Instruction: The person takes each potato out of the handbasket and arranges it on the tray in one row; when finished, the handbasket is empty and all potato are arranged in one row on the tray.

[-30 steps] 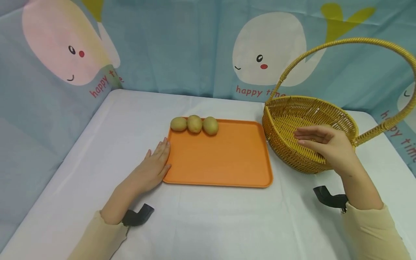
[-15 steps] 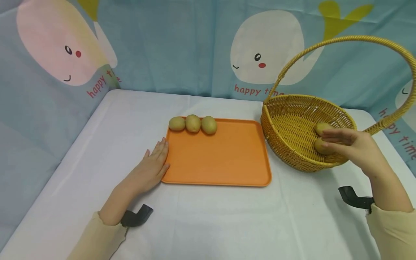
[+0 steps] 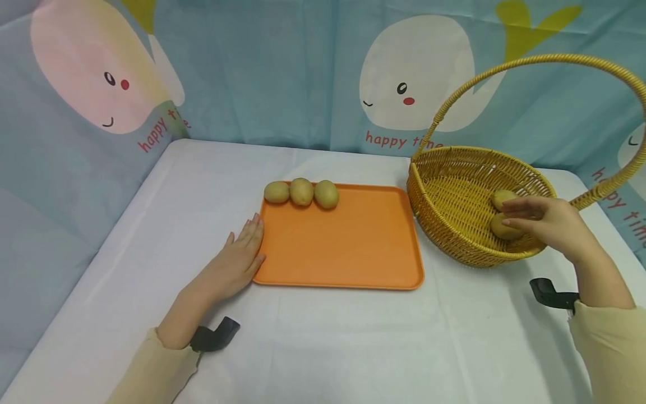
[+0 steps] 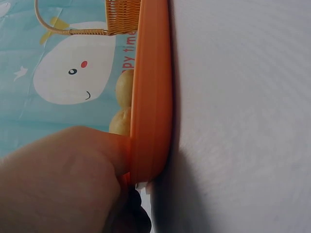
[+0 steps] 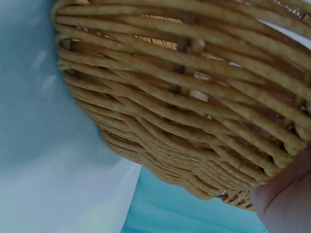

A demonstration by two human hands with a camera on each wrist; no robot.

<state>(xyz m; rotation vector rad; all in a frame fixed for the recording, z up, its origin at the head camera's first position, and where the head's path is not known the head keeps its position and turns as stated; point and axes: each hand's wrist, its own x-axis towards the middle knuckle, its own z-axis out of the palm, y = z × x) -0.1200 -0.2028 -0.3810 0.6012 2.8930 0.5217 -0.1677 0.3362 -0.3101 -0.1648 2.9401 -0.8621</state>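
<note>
Three yellow-brown oval, potato-like pieces (image 3: 301,192) sit in a row at the back left of an orange tray (image 3: 373,247). The left hand (image 3: 234,264) lies with straight fingers along the tray's left edge; the left wrist view has it against the tray's side wall. In a wicker basket (image 3: 444,202) are two more such ovals, an upper one (image 3: 499,197) and a lower one (image 3: 502,230). The right hand (image 3: 560,224) reaches over the basket's right rim, thumb apart from the fingers. Its fingertips overlap both ovals, partly hiding them. Wickerwork (image 5: 170,97) blocks most of the right wrist view.
A tall arched handle (image 3: 535,59) rises over the basket and stands above the right hand. White cloth (image 3: 343,342) covers the table, and a blue printed curtain (image 3: 282,73) hangs behind it. Black wrist mounts (image 3: 214,335) sit on both forearms.
The right hand has moved right across the basket, revealing the two ovals inside, then shifted slightly down toward them. The left hand, tray and three ovals on it stay put.
</note>
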